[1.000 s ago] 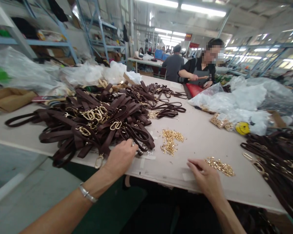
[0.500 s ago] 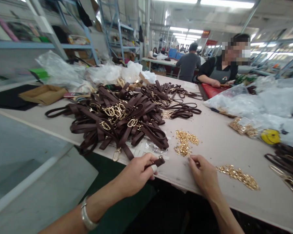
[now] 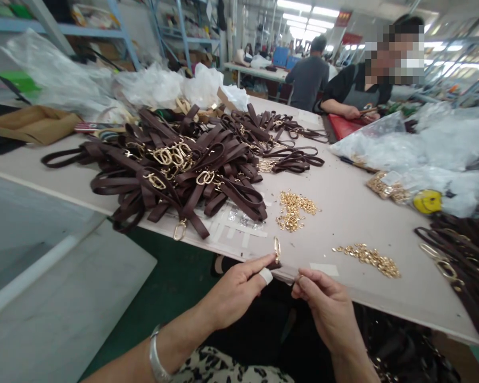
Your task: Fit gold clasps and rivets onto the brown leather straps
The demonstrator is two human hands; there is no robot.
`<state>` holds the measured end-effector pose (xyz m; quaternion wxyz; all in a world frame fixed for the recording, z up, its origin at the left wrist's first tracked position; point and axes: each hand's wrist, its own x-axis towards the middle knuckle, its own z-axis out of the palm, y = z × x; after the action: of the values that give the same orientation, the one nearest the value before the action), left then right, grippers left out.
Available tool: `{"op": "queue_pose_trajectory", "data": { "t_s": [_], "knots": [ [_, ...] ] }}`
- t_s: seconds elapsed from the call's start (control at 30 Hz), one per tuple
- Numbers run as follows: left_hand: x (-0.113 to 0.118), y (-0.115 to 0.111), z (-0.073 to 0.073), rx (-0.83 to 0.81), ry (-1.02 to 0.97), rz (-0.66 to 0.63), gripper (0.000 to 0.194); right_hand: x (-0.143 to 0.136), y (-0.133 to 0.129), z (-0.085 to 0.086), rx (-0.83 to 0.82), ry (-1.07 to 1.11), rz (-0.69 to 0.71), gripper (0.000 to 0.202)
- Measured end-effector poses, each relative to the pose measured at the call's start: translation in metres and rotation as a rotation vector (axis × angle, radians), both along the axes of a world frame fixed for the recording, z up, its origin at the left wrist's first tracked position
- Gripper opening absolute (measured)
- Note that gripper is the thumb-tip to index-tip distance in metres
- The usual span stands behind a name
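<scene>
My left hand (image 3: 239, 287) is closed around a dark brown leather strap (image 3: 276, 265) at the table's front edge. A gold oval ring (image 3: 277, 247) stands up from the strap's end, beside my forefinger. To its right, my right hand (image 3: 323, 295) is pinched, thumb against fingers, over something too small to make out. Beyond the hands lies a pile of small gold metal pieces (image 3: 293, 210), with a second gold pile (image 3: 371, 258) further right. A large heap of brown leather straps (image 3: 183, 175) with gold clasps and rings covers the table's left part.
Clear plastic bags (image 3: 443, 138) and a yellow tape measure (image 3: 428, 201) lie on the right, near more dark straps (image 3: 455, 255). A cardboard tray (image 3: 34, 125) sits at the far left. Across the table (image 3: 335, 213), a co-worker (image 3: 359, 96) handles something over a red surface.
My right hand has drawn back from near the gold pile toward my left hand. My left hand has shifted right and the strap's gold ring now shows upright. The view has tilted down.
</scene>
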<state>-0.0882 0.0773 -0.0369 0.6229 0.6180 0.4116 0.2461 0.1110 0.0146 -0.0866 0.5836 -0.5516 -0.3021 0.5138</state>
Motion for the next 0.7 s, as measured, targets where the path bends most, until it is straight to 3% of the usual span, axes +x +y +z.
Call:
{"op": "queue_pose_trajectory", "data": {
  "t_s": [0.13, 0.43, 0.7],
  "knots": [
    [0.008, -0.004, -0.003, 0.125, 0.016, 0.028, 0.038, -0.011, -0.015, 0.002, 0.036, -0.025, 0.029, 0.020],
    [0.016, -0.016, -0.008, 0.057, -0.025, 0.049, 0.036, -0.030, -0.011, -0.003, 0.031, 0.091, 0.026, 0.016],
    [0.019, -0.018, -0.011, 0.022, -0.065, 0.029, 0.036, -0.030, -0.008, -0.003, 0.004, -0.182, -0.076, 0.011]
  ]
}}
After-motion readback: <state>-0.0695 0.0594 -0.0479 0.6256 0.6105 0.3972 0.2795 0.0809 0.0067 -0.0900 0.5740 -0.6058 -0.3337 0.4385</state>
